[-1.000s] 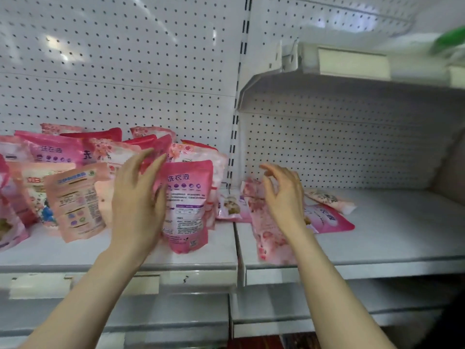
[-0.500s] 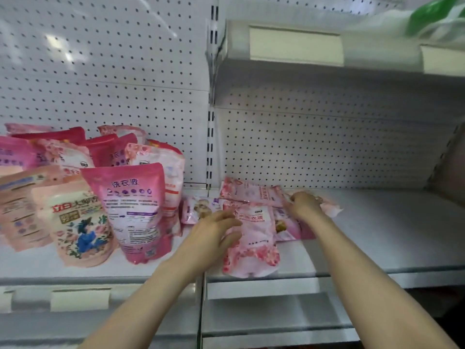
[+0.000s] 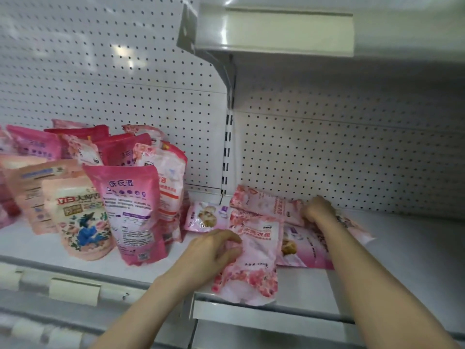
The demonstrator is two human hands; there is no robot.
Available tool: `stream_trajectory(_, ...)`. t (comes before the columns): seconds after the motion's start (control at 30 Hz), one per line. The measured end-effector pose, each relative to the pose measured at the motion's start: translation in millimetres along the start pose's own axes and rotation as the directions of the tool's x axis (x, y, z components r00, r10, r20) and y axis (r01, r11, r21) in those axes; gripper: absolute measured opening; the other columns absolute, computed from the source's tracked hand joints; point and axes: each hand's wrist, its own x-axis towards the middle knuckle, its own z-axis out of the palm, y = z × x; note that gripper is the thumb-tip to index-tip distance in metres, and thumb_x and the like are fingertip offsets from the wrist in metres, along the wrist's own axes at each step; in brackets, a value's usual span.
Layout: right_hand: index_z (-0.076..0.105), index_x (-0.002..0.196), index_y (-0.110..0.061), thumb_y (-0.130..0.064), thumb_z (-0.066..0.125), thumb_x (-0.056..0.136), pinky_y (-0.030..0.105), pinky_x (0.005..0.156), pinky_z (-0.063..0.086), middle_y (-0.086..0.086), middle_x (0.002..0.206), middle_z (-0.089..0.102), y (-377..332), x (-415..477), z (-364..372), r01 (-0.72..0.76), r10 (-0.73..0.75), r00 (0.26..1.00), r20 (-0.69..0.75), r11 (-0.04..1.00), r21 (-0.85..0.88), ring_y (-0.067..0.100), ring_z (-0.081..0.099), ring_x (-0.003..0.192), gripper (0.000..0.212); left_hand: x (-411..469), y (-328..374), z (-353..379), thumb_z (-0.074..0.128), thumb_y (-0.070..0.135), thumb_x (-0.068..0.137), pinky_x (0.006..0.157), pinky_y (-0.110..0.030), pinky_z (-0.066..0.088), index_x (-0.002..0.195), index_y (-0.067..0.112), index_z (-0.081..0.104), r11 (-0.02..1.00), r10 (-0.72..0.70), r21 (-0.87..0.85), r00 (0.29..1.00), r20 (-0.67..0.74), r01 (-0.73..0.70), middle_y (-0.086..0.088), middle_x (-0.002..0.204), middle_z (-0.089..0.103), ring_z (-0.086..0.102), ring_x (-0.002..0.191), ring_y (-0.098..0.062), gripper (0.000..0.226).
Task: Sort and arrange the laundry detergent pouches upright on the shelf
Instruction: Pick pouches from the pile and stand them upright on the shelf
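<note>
Both hands have stayed on the pile of flat pouches since half a second ago, and the view has tipped a little, so the shelf looks slanted now. One second ago the left hand was up by the standing pouches and the right hand held a pouch up in the air.

The left hand (image 3: 214, 250) lies on the left edge of a pale pink pouch with flowers (image 3: 251, 260). Its fingers are curled on the pouch. I cannot tell if they grip it or just press on it. This pouch lies flat, and its bottom end sticks out a bit over the front edge of the shelf (image 3: 377, 260).

The right hand (image 3: 318, 210) is farther back, near the white wall with holes (image 3: 352, 159). It is closed on the end of a long pink pouch at the back (image 3: 264, 202), which lies flat. Under the right arm lies a darker pink pouch (image 3: 307, 248), flat too. A small pouch with a pale picture (image 3: 206, 216) lies flat just left of the pile, across the gap between the two shelf parts.

On the left part of the shelf many pouches stand up. At the front stands a bright pink pouch with white writing (image 3: 130, 212). Just beside it, to the left, stands a peach pouch with a blue picture (image 3: 80, 222). More pink and red pouches (image 3: 100, 147) stand behind them, packed close, and some lean.

Above the right part is another shelf with a pale label strip (image 3: 289, 28).
</note>
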Motion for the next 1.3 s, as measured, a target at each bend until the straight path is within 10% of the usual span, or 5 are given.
stream_trajectory(0.37,0.063,0.116,-0.008,-0.017,0.047,0.097,0.035,0.077,0.055,0.007,0.093,0.063,2,-10,9,0.092,-0.088,0.994,0.063,0.994,-0.060,0.026,0.067,0.092,0.026,12,17,6,0.070,0.035,0.085,0.090,-0.022,0.049,0.147,0.022,0.033,0.935,-0.263,-0.226,0.962,0.078,0.273,0.004,0.137,0.051,0.057,0.108,-0.011,0.073)
stream_trajectory(0.57,0.051,0.101,-0.010,-0.014,0.040,0.103,0.028,0.059,0.037,0.008,0.099,0.058,-4,-19,-45,0.182,-0.045,0.961,-0.271,0.844,0.505,0.020,0.052,0.078,0.011,8,16,2,0.075,0.032,0.079,0.088,-0.033,0.056,0.151,0.021,0.024,0.901,-0.309,-0.265,0.937,0.164,0.344,0.004,0.137,0.054,0.063,0.109,-0.014,0.090)
stream_trajectory(0.77,0.048,0.099,-0.011,-0.009,0.032,0.102,0.043,0.069,0.051,0.005,0.083,0.056,-27,-32,-87,0.510,-0.259,0.812,-0.523,0.750,0.421,0.025,0.057,0.076,0.017,5,16,1,0.081,0.012,0.074,0.077,-0.037,0.060,0.152,0.027,0.015,0.789,-0.348,-0.484,0.925,0.154,0.378,0.004,0.108,0.068,0.069,0.093,-0.014,0.103)
stream_trajectory(1.0,0.053,0.103,-0.013,-0.022,0.040,0.105,0.038,0.068,0.050,0.002,0.086,0.059,-18,-32,-79,0.569,-0.345,0.794,-0.500,0.710,0.414,0.017,0.054,0.072,0.016,2,28,0,0.066,-0.016,0.078,0.061,-0.039,0.060,0.152,0.019,0.019,0.476,-0.449,-0.779,0.874,0.184,0.409,-0.010,0.100,0.067,0.073,0.074,-0.026,0.095)
stream_trajectory(1.3,0.056,0.108,-0.013,-0.023,0.046,0.103,0.026,0.056,0.044,-0.005,0.095,0.063,-14,-37,-74,0.611,-0.339,0.752,-0.565,0.679,0.407,0.015,0.059,0.079,0.015,-11,42,-20,0.064,-0.009,0.082,0.065,-0.032,0.060,0.135,0.028,0.046,0.598,-0.373,-0.771,0.928,-0.025,0.219,0.000,0.108,0.071,0.073,0.083,-0.017,0.067)
